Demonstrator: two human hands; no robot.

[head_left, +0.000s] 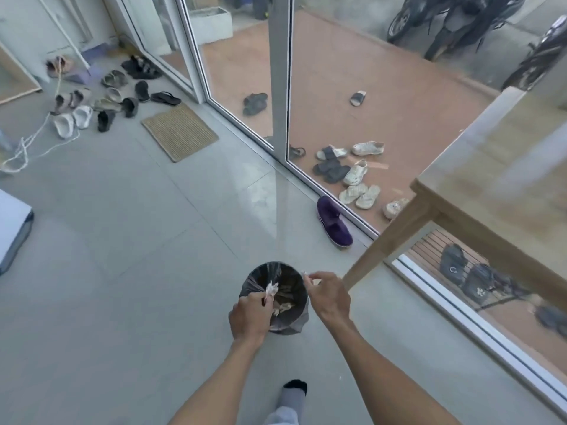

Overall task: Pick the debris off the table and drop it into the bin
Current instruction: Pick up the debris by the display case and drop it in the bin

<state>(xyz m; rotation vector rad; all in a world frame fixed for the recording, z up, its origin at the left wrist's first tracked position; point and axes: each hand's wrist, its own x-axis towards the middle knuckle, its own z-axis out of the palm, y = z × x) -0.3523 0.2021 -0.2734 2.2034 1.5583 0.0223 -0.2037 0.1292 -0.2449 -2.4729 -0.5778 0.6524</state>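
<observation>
A small round bin (pixel 277 273) lined with a dark plastic bag stands on the floor straight below me, with crumpled scraps inside. My left hand (pixel 250 315) hovers over the bin's near left rim, pinching a crumpled whitish piece of debris (pixel 271 288) above the opening. My right hand (pixel 329 297) is at the bin's right rim, its fingertips pinched on a small white scrap (pixel 306 275). The wooden table (pixel 497 179) stands to the right, its top blurred by glare.
A table leg (pixel 389 240) slants down close to my right hand. A purple slipper (pixel 333 221) lies by the sliding glass door track (pixel 306 176). A doormat (pixel 180 131) and several shoes lie at the far left. My socked foot (pixel 293 394) is below the bin.
</observation>
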